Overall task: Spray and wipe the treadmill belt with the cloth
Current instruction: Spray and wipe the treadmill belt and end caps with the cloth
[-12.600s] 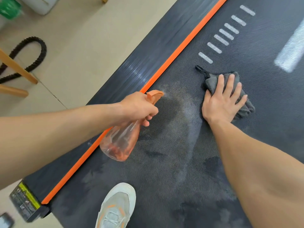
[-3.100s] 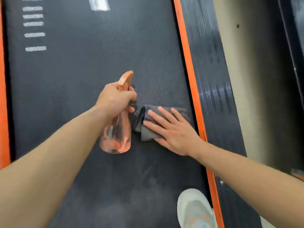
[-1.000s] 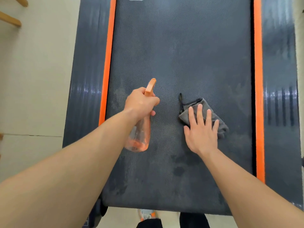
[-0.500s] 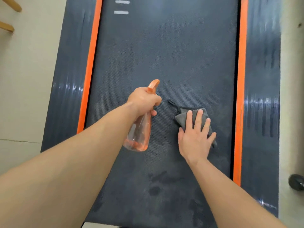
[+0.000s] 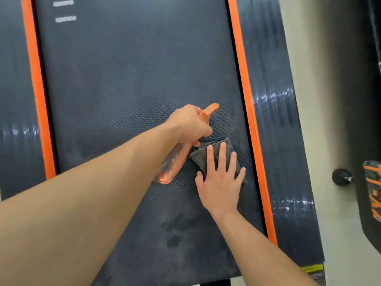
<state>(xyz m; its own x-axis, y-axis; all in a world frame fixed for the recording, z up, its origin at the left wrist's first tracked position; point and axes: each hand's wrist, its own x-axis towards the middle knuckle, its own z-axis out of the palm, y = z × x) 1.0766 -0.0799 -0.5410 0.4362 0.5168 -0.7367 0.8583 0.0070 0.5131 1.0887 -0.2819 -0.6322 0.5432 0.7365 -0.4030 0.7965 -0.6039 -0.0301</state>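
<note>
**Spotter:** Since half a second ago, you have slid the cloth (image 5: 214,155) and your right hand (image 5: 219,182) toward the right-hand orange stripe (image 5: 247,112), and your left hand (image 5: 190,124) has come across with them. The spray bottle (image 5: 175,164) now sits just beside the cloth, where before there was a clear gap of belt between them.

**Operator:** What are my hands doing on them?

**Spotter:** Your left hand is wrapped tight around the neck of the bottle, below the orange spray head (image 5: 208,113), which points up and to the right. The clear body with its pinkish liquid hangs down and to the left above the belt. Your right hand lies flat with fingers spread, palm pressing the grey cloth down; it grips nothing, it only pushes.

**Operator:** And where is the cloth on the treadmill?

**Spotter:** It lies folded on the treadmill belt (image 5: 132,79), on the right part of it, near the orange stripe but apart from it. Your fingers cover its lower half; its upper corner shows beyond your fingertips, partly tucked under your left hand. Below your right wrist you can see darker damp patches (image 5: 175,230) on the belt. Two white marks (image 5: 65,10) show at the far left top of the belt. Right of the treadmill's side rail (image 5: 284,141) is pale floor (image 5: 329,223).
</note>
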